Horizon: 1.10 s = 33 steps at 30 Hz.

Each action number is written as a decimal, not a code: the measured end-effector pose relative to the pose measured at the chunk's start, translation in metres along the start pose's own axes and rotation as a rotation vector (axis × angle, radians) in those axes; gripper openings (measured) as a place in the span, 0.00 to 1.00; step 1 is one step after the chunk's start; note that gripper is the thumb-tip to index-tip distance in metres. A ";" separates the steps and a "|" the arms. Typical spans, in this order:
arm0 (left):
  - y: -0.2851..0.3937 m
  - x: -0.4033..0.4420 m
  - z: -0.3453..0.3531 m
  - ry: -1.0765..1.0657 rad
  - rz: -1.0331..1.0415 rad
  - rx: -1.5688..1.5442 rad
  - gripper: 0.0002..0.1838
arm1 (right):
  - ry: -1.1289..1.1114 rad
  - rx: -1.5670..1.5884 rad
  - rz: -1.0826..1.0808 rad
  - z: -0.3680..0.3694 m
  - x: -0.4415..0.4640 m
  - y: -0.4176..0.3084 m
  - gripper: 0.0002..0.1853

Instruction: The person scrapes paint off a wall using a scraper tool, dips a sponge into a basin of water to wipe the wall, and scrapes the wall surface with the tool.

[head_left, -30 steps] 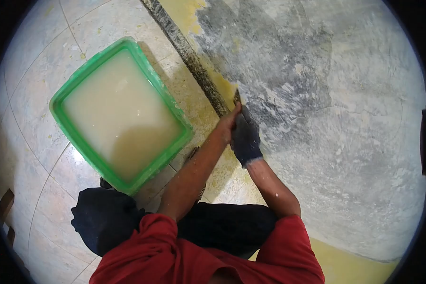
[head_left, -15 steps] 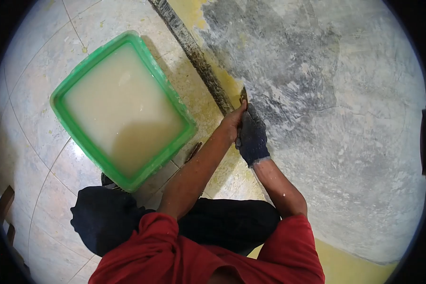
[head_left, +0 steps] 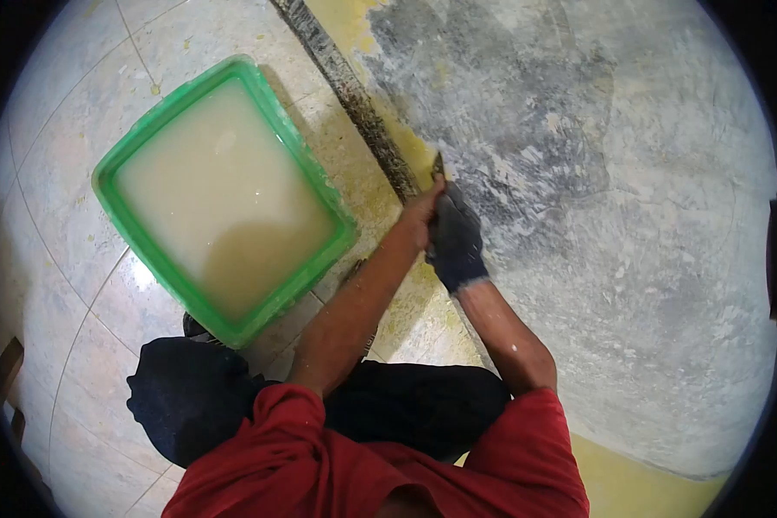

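Note:
My bare left hand (head_left: 423,214) and my dark-gloved right hand (head_left: 456,237) are pressed together around a scraper (head_left: 439,164). Only the tool's narrow dark blade shows past the fingers; its handle is hidden. The blade touches the wall (head_left: 527,147) where a strip of yellow paint (head_left: 410,142) borders the grey, scraped surface. Both hands have their fingers closed, just right of the dark skirting strip (head_left: 354,99).
A green basin (head_left: 121,224) of cloudy liquid stands on the tiled floor (head_left: 69,302) at the left. My dark-trousered knees are below it and below my arms. Yellow flakes lie on the floor beside the skirting.
Compared with a second ago, both hands and the scraper sit slightly further right and up; since half a second ago they have shifted slightly left. The basin also appears a little higher in view.

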<state>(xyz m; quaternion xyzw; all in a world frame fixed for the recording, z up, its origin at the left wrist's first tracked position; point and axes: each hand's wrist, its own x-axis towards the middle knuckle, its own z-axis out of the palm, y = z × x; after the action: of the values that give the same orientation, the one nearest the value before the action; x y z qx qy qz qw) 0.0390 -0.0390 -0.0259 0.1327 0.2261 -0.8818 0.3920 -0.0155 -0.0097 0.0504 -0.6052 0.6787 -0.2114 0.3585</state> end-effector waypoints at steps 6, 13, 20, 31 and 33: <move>0.019 -0.005 0.005 -0.038 0.033 0.004 0.27 | 0.037 -0.160 -0.094 0.019 0.021 -0.012 0.16; -0.032 -0.011 0.029 0.046 0.018 -0.058 0.29 | -0.116 -0.705 -0.124 -0.038 -0.010 -0.034 0.15; -0.028 0.005 0.013 0.039 -0.025 -0.070 0.24 | 0.039 0.082 0.332 -0.022 -0.006 -0.017 0.17; -0.033 -0.003 0.023 0.134 0.027 -0.019 0.24 | 0.113 0.145 0.175 -0.016 -0.007 -0.016 0.12; -0.007 0.007 0.012 0.104 -0.008 -0.056 0.25 | -0.018 -0.264 -0.050 -0.019 0.011 0.000 0.11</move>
<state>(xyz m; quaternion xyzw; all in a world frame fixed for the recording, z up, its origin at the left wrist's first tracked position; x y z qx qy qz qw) 0.0289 -0.0455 -0.0162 0.1667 0.2712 -0.8686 0.3798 -0.0292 -0.0229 0.0605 -0.6656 0.6821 -0.1237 0.2765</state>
